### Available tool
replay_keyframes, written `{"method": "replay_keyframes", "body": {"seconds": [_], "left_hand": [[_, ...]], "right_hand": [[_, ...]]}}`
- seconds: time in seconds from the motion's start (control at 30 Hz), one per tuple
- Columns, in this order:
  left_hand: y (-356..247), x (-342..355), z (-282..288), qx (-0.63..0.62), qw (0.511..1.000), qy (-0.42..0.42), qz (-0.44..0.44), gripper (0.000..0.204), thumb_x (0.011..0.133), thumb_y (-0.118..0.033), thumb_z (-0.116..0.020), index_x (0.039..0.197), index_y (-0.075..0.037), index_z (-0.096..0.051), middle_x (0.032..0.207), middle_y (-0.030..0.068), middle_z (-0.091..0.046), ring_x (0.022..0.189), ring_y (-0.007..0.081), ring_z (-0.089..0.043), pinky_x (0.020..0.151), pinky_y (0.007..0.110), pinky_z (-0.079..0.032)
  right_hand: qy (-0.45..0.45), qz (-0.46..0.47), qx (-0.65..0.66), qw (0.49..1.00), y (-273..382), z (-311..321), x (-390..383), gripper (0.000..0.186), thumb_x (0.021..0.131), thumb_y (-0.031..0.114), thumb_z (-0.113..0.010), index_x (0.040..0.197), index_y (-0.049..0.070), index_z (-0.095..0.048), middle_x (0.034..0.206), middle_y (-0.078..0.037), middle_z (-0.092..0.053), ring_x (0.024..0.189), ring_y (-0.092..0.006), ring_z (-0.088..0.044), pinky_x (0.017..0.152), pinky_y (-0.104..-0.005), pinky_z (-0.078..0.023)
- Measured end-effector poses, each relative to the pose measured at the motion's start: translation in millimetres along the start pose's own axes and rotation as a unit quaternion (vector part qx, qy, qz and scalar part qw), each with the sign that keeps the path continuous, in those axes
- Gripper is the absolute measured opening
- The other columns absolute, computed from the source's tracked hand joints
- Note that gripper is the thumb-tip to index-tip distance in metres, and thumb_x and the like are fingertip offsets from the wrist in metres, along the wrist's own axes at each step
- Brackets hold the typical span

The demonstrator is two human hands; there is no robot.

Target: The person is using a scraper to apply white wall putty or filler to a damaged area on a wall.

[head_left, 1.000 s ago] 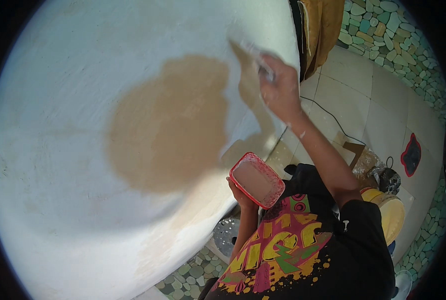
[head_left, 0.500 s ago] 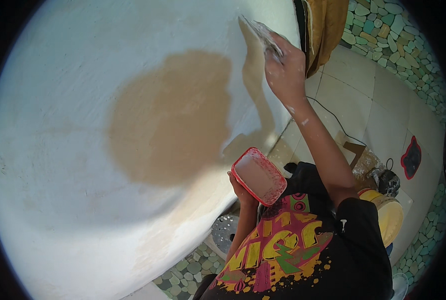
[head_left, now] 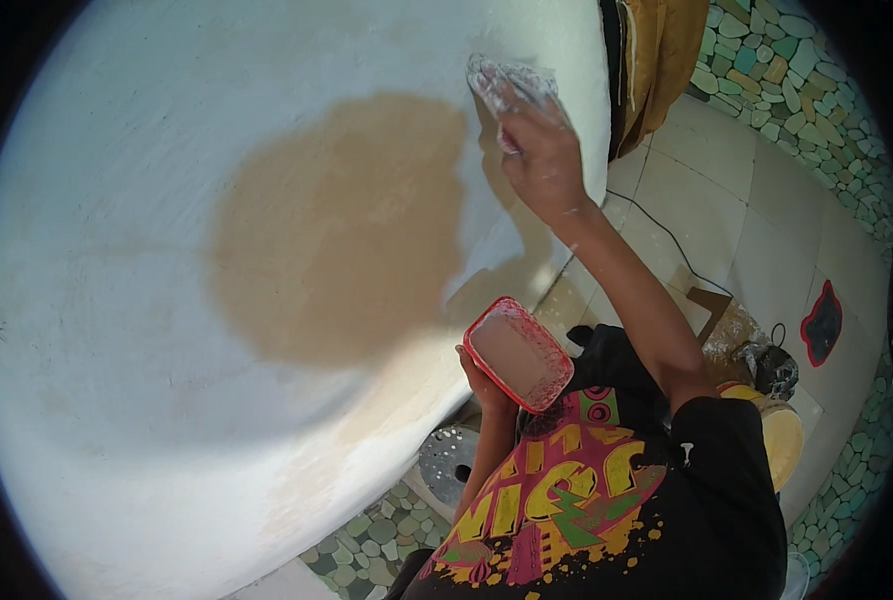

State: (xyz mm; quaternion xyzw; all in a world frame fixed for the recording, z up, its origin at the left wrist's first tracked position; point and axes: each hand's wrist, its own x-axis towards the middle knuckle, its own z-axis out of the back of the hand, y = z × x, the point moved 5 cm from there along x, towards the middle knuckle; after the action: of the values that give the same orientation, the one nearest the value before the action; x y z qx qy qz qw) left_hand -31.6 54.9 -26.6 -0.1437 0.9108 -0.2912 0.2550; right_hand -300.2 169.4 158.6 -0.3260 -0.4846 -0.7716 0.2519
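Note:
My right hand (head_left: 534, 150) is closed round a flat, scraper-like tool (head_left: 506, 80) smeared with white paste, at the large white curved surface (head_left: 166, 420) near its upper right edge. Whether the blade touches it I cannot tell. My left hand (head_left: 481, 380) grips a red-rimmed rectangular tub (head_left: 516, 355) of pale pinkish-grey mixture, held in front of my black printed shirt. The shadows of my head and right arm fall on the white surface.
Brown sheets (head_left: 656, 60) stand beside the surface's right edge. On the tiled floor (head_left: 756, 240) lie a cord (head_left: 676, 240), a red-edged dark piece (head_left: 821, 322) and dark bundled items (head_left: 771, 370). A yellow bucket (head_left: 776, 445) is behind me. Pebble flooring (head_left: 786, 70) borders the tiles.
My right hand with the tool went up the surface, then came slightly down and left, the blade turning flatter. The tub has shifted only slightly.

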Motion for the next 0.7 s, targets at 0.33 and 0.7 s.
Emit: {"method": "replay_keyframes", "body": {"seconds": [0.33,0.7], "left_hand": [[0,3,5,0.033,0.999,-0.014,0.017,0.063,0.1,-0.059,-0.035,0.135,-0.01,-0.051,0.131,0.0102,-0.058,0.118,0.0279,-0.057,0.102,0.044,-0.045],[-2,11,5,0.051,0.999,0.004,0.02,0.061,0.101,-0.056,-0.033,0.135,-0.009,-0.051,0.131,0.01,-0.058,0.117,0.0273,-0.057,0.102,0.044,-0.045]], "right_hand": [[-0.046,-0.065,0.124,0.989,-2,15,9,0.054,0.066,-0.008,-0.057,0.117,0.003,-0.064,0.124,-0.014,-0.064,0.107,-0.0369,-0.061,0.094,-0.0392,-0.049],[-0.059,-0.188,0.214,0.957,15,19,10,0.045,0.075,-0.009,-0.05,0.118,-0.002,-0.063,0.104,-0.021,-0.067,0.091,-0.0304,-0.066,0.086,-0.0334,-0.049]]}}
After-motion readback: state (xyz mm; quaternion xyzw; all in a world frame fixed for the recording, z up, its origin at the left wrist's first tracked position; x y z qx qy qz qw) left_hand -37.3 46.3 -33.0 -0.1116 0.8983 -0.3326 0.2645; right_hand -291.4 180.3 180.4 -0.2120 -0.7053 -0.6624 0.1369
